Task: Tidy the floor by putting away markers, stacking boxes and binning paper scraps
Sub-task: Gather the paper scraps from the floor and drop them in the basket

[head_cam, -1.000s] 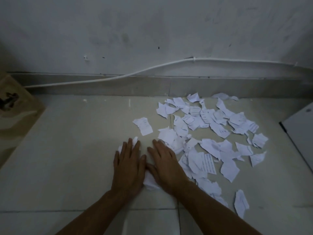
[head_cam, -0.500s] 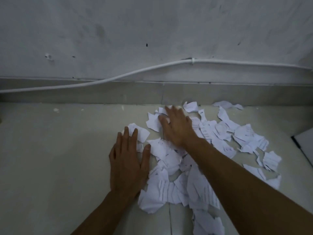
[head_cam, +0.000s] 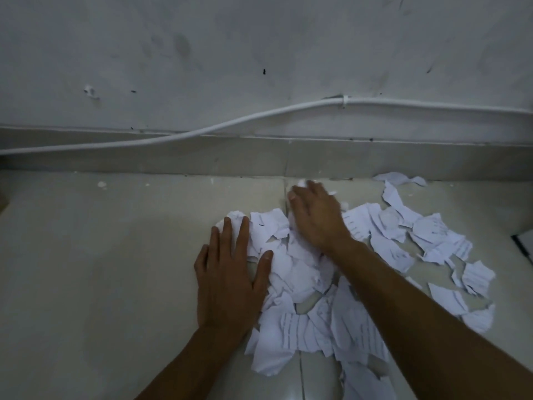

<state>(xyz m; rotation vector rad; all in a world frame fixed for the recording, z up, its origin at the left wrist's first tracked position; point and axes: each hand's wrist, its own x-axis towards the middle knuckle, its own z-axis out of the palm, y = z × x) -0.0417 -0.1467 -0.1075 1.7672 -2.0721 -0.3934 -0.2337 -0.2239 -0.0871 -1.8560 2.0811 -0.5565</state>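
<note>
Paper scraps (head_cam: 288, 327) lie heaped but unbinned on the floor (head_cam: 115, 269), with left hand (head_cam: 230, 272) and right hand (head_cam: 317, 219) both flat upon them, fingers straight; binning outstanding.

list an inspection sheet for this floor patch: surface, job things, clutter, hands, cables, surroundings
surface: pale tiled floor, grout lines visible
job's things: torn paper scraps heaped between the hands, more scattered to the right; no markers, boxes or bin seen
clutter: small white flecks near the skirting
hands: left hand flat, fingers straight, against the heap's left edge; right hand palm down at the heap's far edge, blurred, grip cannot be told
cables: white cable along the wall, held by one clip, sagging leftwards across the skirting
surroundings: scuffed grey wall; skirting; dark-edged white object cut off at right, unidentifiable
</note>
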